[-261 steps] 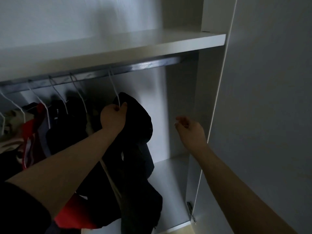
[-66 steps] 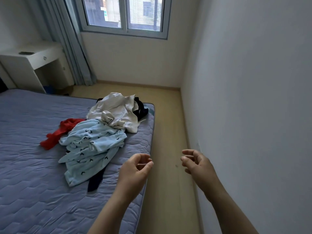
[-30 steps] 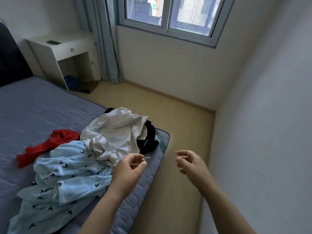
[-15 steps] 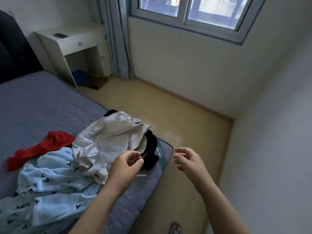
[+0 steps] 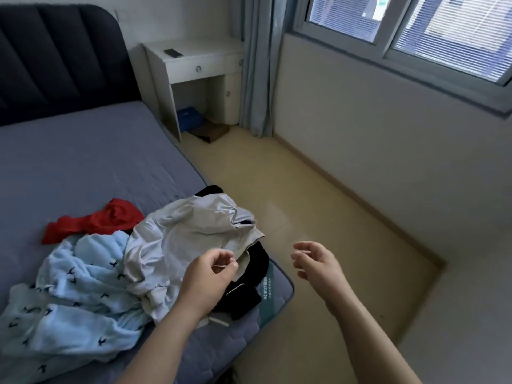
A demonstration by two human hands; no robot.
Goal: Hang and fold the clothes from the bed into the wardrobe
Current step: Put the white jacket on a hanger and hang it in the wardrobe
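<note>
A heap of clothes lies at the near corner of the grey bed [image 5: 97, 162]: a white garment [image 5: 188, 234] on top, a light blue patterned one [image 5: 77, 295] to its left, a red one [image 5: 102, 220] behind, and a black one [image 5: 255, 275] at the mattress edge. My left hand [image 5: 205, 278] hovers over the white and black garments, with its fingers curled and pinching a thin white wire hanger [image 5: 225, 265] that is mostly hidden by the hand. My right hand [image 5: 318, 263] hangs over the floor beside the bed, loosely curled and holding nothing. The wardrobe is out of view.
A dark padded headboard [image 5: 55, 56] stands at the far left. A white nightstand [image 5: 194, 59] with a small dark object on top sits by the blue curtain [image 5: 257, 65]. Beige floor [image 5: 318, 217] runs between the bed and the wall under the window [image 5: 415, 31].
I turned from the wardrobe to the bed and came closer to the clothes. Over the last second the view swung left; both hands kept their poses above the bed corner.
</note>
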